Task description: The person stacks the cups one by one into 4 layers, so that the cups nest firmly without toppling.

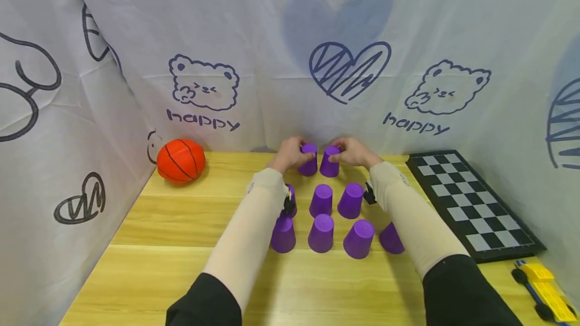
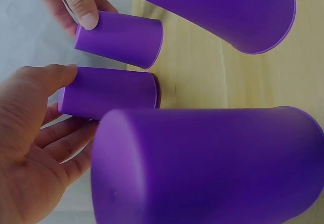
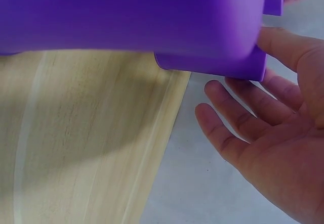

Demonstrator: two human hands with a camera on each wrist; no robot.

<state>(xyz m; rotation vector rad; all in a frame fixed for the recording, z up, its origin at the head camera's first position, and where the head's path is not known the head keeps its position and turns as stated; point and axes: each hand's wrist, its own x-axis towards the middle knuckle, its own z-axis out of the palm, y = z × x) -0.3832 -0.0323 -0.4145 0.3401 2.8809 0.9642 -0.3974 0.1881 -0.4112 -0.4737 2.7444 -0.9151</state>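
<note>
Two upside-down purple cups stand side by side at the back of the table. My left hand [image 1: 290, 155] holds the left cup [image 1: 308, 161] near its closed end, thumb on one side and fingers on the other, as the left wrist view shows. The right cup [image 1: 330, 163] is held likewise by my right hand [image 1: 355, 153]; its thumb lies on the front. In front of them is a row of three purple cups, with the middle cup [image 1: 321, 200] between my forearms. Nearer still runs a row of several more, one cup [image 1: 391, 239] partly hidden by my right forearm.
An orange toy basketball [image 1: 181, 161] sits at the back left of the wooden table [image 1: 176, 265]. On the right lie a black-and-white checkered board [image 1: 471, 197] and a yellow toy vehicle [image 1: 546, 286]. A printed white cloth [image 1: 272, 34] hangs directly behind the back cups.
</note>
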